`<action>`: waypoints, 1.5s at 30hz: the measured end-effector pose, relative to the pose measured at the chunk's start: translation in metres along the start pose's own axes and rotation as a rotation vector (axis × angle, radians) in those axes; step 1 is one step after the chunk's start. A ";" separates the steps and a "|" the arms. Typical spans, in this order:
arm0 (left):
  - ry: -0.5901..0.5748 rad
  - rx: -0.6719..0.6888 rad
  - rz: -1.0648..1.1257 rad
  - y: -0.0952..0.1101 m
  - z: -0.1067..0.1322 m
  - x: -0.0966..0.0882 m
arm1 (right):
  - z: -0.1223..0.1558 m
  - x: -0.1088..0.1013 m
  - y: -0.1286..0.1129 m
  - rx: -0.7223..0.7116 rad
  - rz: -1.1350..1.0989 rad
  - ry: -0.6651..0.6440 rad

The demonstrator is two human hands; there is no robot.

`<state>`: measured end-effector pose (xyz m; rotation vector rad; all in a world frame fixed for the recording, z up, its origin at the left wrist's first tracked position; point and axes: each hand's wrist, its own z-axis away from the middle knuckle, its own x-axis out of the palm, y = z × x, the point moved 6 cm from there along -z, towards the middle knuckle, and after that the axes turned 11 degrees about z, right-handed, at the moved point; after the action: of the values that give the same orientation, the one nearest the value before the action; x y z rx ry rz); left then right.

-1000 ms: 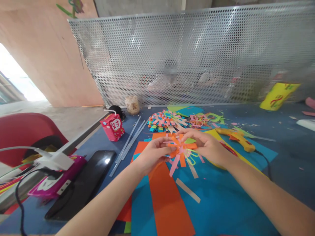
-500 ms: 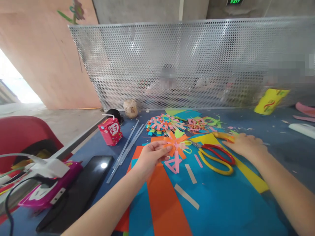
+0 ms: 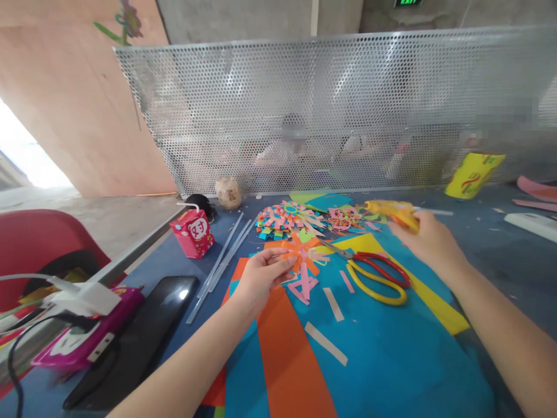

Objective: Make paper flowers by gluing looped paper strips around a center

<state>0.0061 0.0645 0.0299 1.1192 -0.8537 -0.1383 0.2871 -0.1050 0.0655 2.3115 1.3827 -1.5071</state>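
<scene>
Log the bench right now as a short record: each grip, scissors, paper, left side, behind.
Left grip: pinching an orange-and-pink paper flower
Right grip: holding a yellow glue gun, blurred
Scissors: unheld, lying on the paper between the grips
Paper: blue sheet, orange strip over its left part
Left side: clear sticks, red drink carton, black phone
Behind: colorful fringed paper pile, perforated metal screen
</scene>
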 end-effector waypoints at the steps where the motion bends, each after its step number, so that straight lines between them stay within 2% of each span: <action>1: 0.003 0.006 -0.001 0.000 0.000 -0.001 | 0.006 -0.008 -0.015 -0.020 0.084 0.032; 4: 0.014 0.012 -0.006 -0.001 -0.002 -0.003 | 0.028 -0.030 -0.062 -0.205 0.158 0.214; 7: 0.016 0.011 -0.008 -0.003 -0.003 -0.004 | 0.050 -0.034 -0.092 -0.405 0.165 0.331; 12: 0.022 0.008 0.003 -0.006 -0.006 -0.005 | 0.074 -0.027 -0.114 -0.752 0.242 0.515; 14: 0.028 0.005 0.003 -0.006 -0.007 -0.005 | 0.079 -0.025 -0.117 -0.837 0.297 0.581; 18: 0.036 0.005 0.006 -0.005 -0.006 -0.006 | 0.080 -0.024 -0.119 -0.872 0.380 0.610; 26: 0.056 0.005 -0.004 -0.005 -0.007 -0.009 | 0.085 -0.027 -0.123 -0.924 0.363 0.586; 45: 0.073 0.022 -0.011 -0.003 -0.009 -0.012 | 0.085 -0.027 -0.120 -0.946 0.415 0.590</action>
<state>0.0048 0.0750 0.0196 1.1432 -0.7858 -0.0970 0.1401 -0.0918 0.0887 2.1757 1.1781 0.0226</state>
